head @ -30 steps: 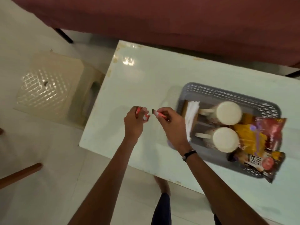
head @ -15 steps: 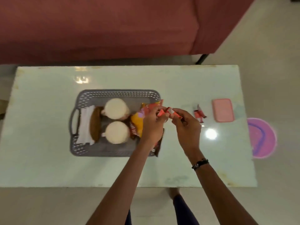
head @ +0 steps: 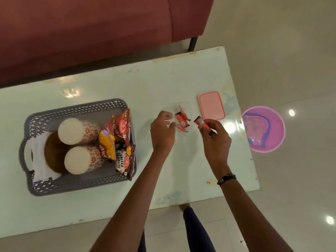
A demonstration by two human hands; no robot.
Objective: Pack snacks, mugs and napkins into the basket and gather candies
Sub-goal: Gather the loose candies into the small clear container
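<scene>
Candies [head: 181, 119]: red wrappers, twisted ends, clustered in clear shallow container [head: 189, 108] on desk [head: 145, 88] | one red candy [head: 201, 123] pinched in right hand [head: 215, 138] | left hand [head: 162, 131] fingers loosely spread, touching cluster | pink lid [head: 211, 105] just beside | grey basket [head: 80, 110] with mugs, snacks, napkins well apart.

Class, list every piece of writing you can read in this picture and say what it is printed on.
"SALTED PEANUTS": on the dark snack packet in the basket.
Red snack packet: lettering sideways, not clearly readable.
Candy in the right hand: print too small.
Candies on the table: too small.
</scene>
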